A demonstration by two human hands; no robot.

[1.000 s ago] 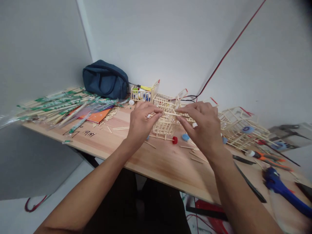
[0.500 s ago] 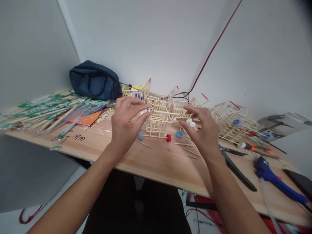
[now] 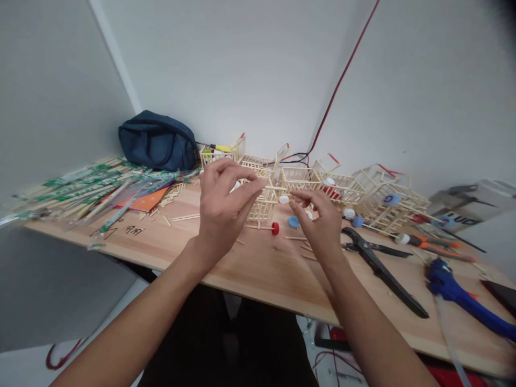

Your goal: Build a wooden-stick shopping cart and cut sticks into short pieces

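My left hand [image 3: 224, 207] is raised over the wooden table [image 3: 258, 269], its thumb and fingers pinched on one end of a thin wooden stick [image 3: 277, 187]. The stick runs to the right, level with the top of a small cage of sticks [image 3: 261, 207] behind it. My right hand [image 3: 319, 223] hovers lower, its fingers curled together close to the stick's other end; I cannot tell what they grip. Near its fingertips lie a white cap [image 3: 284, 199] and a blue cap [image 3: 293, 221]. A red cap on a stick axle [image 3: 275, 228] lies before the cage.
More stick frames [image 3: 387, 201] line the back. Black scissors [image 3: 381, 264], orange pliers [image 3: 433, 243] and a blue glue gun [image 3: 459, 295] lie at right. A dark blue bag [image 3: 157, 141] and wrapped chopstick packs [image 3: 80, 183] fill the left. A red cable [image 3: 338, 86] climbs the wall.
My right hand let go of the stick it shared with the left, dropped lower, and has come back near the stick's end. The view shifted right, showing the scissors.
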